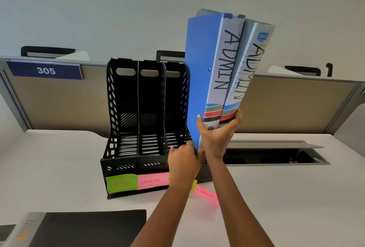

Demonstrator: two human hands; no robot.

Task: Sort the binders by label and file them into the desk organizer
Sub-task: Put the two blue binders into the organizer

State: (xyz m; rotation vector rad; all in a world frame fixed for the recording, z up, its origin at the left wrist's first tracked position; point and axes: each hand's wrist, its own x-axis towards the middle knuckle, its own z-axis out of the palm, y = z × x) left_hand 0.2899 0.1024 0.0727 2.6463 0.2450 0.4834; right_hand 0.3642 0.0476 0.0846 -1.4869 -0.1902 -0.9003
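Two blue binders (223,65), spines hand-lettered "ADMIN", the right one with an "SRS" logo, stand tilted at the right end of the black desk organizer (122,165). The right hand (217,132) grips both lower spines; the left hand (183,161) is curled at their base, grip unclear. Three visible compartments are empty; front tags read "HR" (122,183), "SPORTS" (152,181), "ADMIN" (206,194).

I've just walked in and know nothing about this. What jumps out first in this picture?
First, the two tall blue binders marked ADMIN, held upright at the right end of the black desk organizer, with the right hand gripping their lower spines. Next come the bright green HR tag and pink SPORTS tag on the organizer's front, and the blue 305 sign on the partition at left.
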